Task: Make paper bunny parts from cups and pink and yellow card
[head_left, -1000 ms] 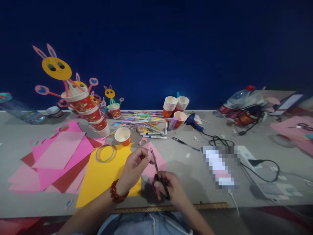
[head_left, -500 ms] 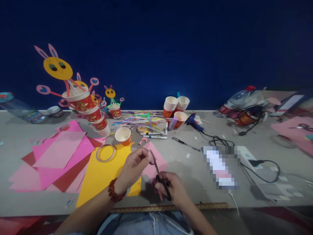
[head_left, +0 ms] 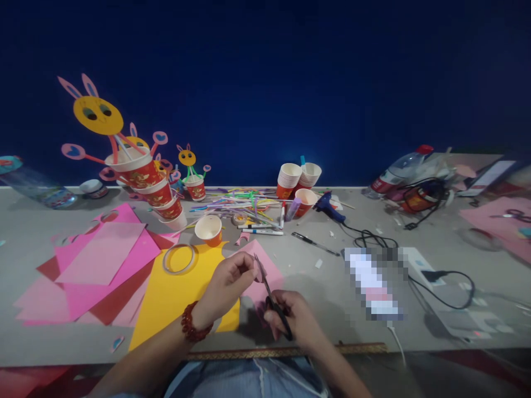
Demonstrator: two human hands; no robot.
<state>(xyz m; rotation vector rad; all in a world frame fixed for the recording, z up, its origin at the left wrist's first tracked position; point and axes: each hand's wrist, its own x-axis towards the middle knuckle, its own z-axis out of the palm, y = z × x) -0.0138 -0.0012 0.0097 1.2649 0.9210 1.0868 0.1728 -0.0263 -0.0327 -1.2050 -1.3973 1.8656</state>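
My right hand [head_left: 290, 318] is closed round the black handles of a pair of scissors [head_left: 271, 298], whose blades point up and away from me. Between the fingertips of my left hand [head_left: 234, 282] a small piece of pink paper [head_left: 259, 272] is pinched, right at the scissor blades. Whether the blades are parted is hard to make out. Under my hands lies a pink sheet [head_left: 265, 257], partly covered by them. A yellow sheet [head_left: 166, 304] with curved cut-outs along its right side lies below my left forearm.
Pink and red sheets [head_left: 99, 254] lie at left, beside stacked red cups [head_left: 155, 196] bearing a paper rabbit [head_left: 99, 116]. A tape roll [head_left: 178, 260], a white-and-red cup [head_left: 209, 231], markers [head_left: 262, 232] and coloured sticks [head_left: 244, 204] sit ahead. A glue gun [head_left: 329, 207] and a blurred phone [head_left: 373, 284] are right.
Both hands stay almost in place. The scissors and my right hand have shifted very slightly, and the small pink piece is turned a little at the blades.
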